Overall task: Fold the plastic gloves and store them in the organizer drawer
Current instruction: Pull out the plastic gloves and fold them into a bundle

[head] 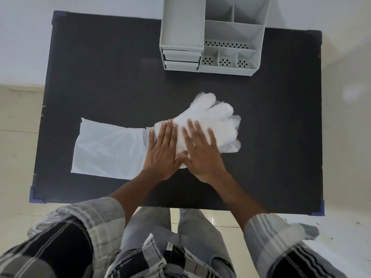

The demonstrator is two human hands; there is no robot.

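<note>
Head view. The work surface is a dark rectangular table (100, 77) with blue protectors on its visible corners (37, 197). It stands on a pale, glossy tiled floor (16, 157), and a light wall (30, 37) lies beyond its far edge.

At the far edge of the table stands a light grey organizer (212, 37). Its left section is a tall open bin above two stacked drawers (181, 61); both drawers appear closed. Its right section is divided into open compartments (226, 61), several with perforated walls. No contents can be made out in any compartment.

The plastic gloves (210, 119) lie near the middle of the table, well apart from the organizer. They are translucent white. The finger section points away from the person and to the right, and appears to consist of stacked layers. A long, flat cuff section (108, 147) extends to the left across the table.

The left hand (162, 149) lies flat, palm down, fingers extended and together, pressing the gloves where the cuff meets the palm area. The right hand (200, 151) lies flat, palm down, fingers spread, pressing the palm area just beside the left hand; the two thumbs nearly touch. Neither hand is closed around anything. Both forearms emerge from rolled plaid sleeves (90, 217).
</note>
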